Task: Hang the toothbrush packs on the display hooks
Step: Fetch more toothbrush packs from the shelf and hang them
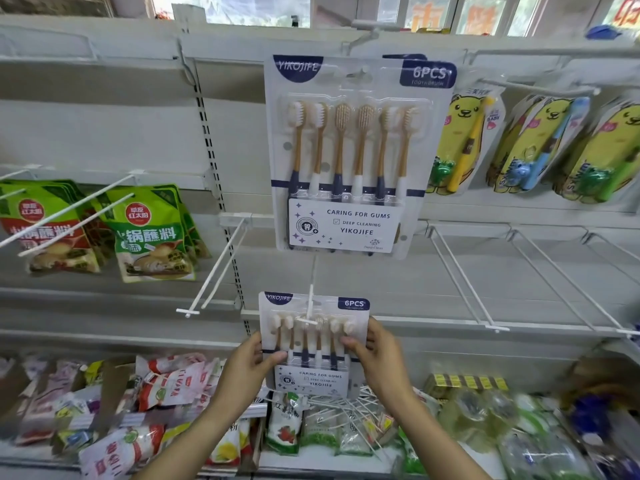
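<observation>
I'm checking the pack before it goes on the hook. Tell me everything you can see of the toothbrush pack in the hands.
The lower toothbrush pack is a clear plastic blister on a white, navy-trimmed card marked YIKOJIFE and 6PCS, with six brown-handled brushes. Upright, facing the camera, gripped at its sides by left hand and right hand. A white hook crosses its top.

**Shelf wall around a hung toothbrush pack**

A six-brush toothbrush pack point(349, 157) hangs at upper centre. Below it, a second pack point(313, 344) sits between the left hand point(247, 367) and right hand point(379, 358). Left of it hang sauce pouches point(152, 233); right, children's toothbrush packs point(540, 147).
</observation>
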`<state>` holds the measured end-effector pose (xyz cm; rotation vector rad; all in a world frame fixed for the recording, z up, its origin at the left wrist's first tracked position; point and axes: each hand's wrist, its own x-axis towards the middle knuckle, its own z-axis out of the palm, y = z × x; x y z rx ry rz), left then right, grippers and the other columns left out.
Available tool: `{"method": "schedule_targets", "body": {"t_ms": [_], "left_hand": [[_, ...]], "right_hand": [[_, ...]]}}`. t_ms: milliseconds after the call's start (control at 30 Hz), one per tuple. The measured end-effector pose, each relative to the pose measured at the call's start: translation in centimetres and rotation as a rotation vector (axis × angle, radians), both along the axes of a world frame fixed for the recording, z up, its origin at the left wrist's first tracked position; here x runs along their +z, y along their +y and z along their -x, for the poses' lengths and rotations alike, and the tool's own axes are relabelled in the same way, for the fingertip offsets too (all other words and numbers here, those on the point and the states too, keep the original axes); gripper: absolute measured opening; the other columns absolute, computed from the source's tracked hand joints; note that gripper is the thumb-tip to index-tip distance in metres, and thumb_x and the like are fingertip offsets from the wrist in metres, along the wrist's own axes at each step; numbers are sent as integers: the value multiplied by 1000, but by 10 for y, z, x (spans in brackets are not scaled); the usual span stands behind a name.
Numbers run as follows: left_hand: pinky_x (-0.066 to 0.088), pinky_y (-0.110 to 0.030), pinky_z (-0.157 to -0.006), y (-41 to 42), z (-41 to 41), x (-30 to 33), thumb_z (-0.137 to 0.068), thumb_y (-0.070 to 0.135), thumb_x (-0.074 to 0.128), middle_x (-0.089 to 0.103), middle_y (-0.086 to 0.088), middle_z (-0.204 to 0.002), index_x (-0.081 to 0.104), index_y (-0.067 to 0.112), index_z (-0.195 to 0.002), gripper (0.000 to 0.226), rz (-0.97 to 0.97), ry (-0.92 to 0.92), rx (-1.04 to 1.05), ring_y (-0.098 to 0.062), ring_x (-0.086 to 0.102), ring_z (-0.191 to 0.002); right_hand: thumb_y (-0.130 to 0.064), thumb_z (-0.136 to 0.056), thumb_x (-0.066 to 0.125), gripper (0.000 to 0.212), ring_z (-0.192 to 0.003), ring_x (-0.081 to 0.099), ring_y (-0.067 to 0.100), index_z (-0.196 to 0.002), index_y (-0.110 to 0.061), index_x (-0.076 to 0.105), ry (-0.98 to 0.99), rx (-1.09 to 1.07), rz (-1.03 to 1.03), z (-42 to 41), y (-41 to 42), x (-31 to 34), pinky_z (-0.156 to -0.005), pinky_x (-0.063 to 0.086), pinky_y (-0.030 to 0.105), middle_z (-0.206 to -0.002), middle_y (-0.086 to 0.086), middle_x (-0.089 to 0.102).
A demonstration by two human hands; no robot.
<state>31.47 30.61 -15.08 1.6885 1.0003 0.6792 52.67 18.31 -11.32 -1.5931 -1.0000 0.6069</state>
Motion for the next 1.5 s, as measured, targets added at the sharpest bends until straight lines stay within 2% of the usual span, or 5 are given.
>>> {"method": "schedule_targets", "body": {"t_ms": [200,567,933,1300,1500], "left_hand": [[53,-15,-77,23,-28,15,-88,20,73,71,31,-96,62,37,-109,29,-51,65,12,10,66,-90],[56,-34,-72,94,-89,29,-89,32,71,71,17,-85,66,31,-108,20,-171,235,86,-13,71,-84],[36,-28,-70,120,-125,34,-98,24,60,59,2,-94,63,9,-105,17,-213,298,142,-17,53,-87],[45,-37,-83,134,-131,9,-100,26,53,65,-16,-122,54,5,-126,34,-183,289,144,-36,61,-111],[42,-46,-104,91,-108,-10,-87,7,65,40,-22,-143,29,4,-151,73,-352,355,282,-38,47,-124]], "right_hand": [[-16,-87,76,26,-84,70,0,-96,-38,64,-87,-35,21,-23,30,5,-75,58,26,-86,-16,75],[-9,-92,65,32,-69,62,23,-69,-22,46,-192,-163,170,-79,117,0,-59,50,38,-68,-1,56],[-24,-87,56,47,-87,58,-10,-123,7,57,-95,-124,-62,-101,153,-4,-76,45,10,-107,1,64],[-35,-88,58,57,-99,56,12,-135,-2,53,-130,-118,96,-111,166,-10,-64,37,-5,-121,8,61],[-19,-95,66,56,-106,58,34,-141,0,42,-445,-150,337,-112,125,-24,-85,43,33,-129,17,54]]}}
